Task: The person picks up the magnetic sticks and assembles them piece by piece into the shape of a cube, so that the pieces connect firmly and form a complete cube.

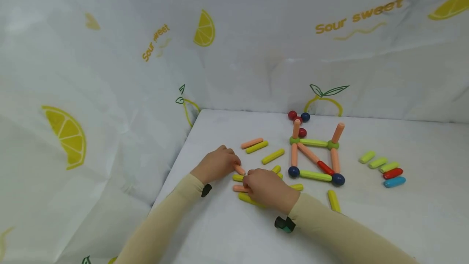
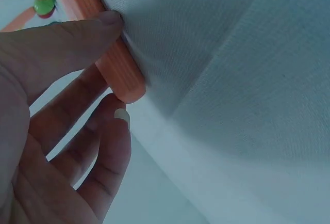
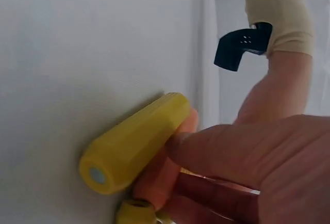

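Observation:
My left hand (image 1: 217,163) pinches an orange magnetic stick (image 2: 121,74) between thumb and fingers, low over the white table. To its right, my right hand (image 1: 269,188) has thumb and fingers around another orange magnetic stick (image 3: 154,180). A yellow stick (image 3: 135,142) with a grey disc in its end lies right beside that one, close to the thumb. More yellow sticks (image 1: 237,177) lie around and partly under the right hand. Beyond both hands, an orange stick (image 1: 252,143) and two yellow sticks (image 1: 272,156) lie loose.
Right of the hands stands a frame of sticks and balls (image 1: 313,143), with two orange uprights and a diagonal. Loose red and blue balls (image 1: 292,115) sit behind it. Short green, red and blue sticks (image 1: 393,173) lie farther right. A lemon-printed sheet (image 1: 256,52) hangs behind.

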A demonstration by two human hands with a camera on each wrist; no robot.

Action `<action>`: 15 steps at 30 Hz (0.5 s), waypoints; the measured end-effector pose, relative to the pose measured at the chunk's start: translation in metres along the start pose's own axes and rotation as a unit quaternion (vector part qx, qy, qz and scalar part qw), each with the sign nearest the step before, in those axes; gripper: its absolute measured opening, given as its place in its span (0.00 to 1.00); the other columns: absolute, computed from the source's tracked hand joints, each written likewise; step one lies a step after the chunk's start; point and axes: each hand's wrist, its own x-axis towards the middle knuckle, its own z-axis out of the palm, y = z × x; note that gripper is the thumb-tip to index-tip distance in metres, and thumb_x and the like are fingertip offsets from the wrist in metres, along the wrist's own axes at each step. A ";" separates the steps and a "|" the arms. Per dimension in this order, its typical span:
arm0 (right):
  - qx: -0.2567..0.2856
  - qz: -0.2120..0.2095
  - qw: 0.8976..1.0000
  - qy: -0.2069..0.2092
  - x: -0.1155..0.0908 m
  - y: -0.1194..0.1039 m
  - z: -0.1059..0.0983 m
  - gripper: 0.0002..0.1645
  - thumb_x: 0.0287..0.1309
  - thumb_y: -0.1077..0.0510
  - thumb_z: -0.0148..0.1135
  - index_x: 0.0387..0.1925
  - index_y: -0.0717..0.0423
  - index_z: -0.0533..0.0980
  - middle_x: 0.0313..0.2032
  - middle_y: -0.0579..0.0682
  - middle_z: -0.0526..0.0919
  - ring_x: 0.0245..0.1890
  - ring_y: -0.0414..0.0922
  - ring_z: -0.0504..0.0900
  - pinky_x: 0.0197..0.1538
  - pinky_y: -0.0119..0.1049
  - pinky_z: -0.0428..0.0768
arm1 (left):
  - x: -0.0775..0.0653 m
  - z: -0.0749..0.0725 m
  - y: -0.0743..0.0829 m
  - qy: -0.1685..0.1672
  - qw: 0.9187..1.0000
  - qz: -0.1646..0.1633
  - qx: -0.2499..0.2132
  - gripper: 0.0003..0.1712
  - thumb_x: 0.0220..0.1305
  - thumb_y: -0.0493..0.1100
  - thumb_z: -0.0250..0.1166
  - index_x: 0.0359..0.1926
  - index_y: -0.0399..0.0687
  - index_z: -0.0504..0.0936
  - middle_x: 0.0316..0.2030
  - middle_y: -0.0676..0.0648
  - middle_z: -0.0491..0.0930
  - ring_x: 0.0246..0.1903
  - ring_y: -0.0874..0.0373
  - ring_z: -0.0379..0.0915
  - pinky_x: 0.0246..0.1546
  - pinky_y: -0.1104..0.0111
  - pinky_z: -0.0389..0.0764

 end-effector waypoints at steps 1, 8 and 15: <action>-0.011 -0.001 1.000 0.002 0.000 -0.001 0.003 0.12 0.70 0.51 0.74 0.31 0.53 0.87 0.25 0.46 0.79 0.25 0.41 0.74 0.28 0.33 0.73 | 0.000 0.003 0.001 0.004 1.000 -0.005 0.007 0.07 0.75 0.44 0.71 0.48 0.61 0.93 0.43 0.57 0.87 0.43 0.60 0.75 0.41 0.69 0.83; 0.003 0.026 1.000 0.001 -0.007 0.006 0.004 0.14 0.72 0.50 0.71 0.31 0.53 0.86 0.24 0.45 0.78 0.24 0.41 0.73 0.29 0.34 0.74 | 0.001 -0.001 0.018 0.047 0.986 -0.058 -0.150 0.11 0.78 0.53 0.67 0.52 0.55 0.86 0.42 0.58 0.86 0.43 0.64 0.82 0.47 0.69 0.84; 0.104 0.085 0.989 0.053 -0.050 0.043 -0.045 0.05 0.68 0.54 0.75 0.38 0.46 0.83 0.30 0.36 0.84 0.29 0.35 0.78 0.35 0.30 0.80 | 0.029 -0.010 0.067 0.082 0.954 0.037 -0.286 0.10 0.80 0.41 0.65 0.54 0.46 0.74 0.47 0.50 0.87 0.49 0.58 0.88 0.53 0.70 0.87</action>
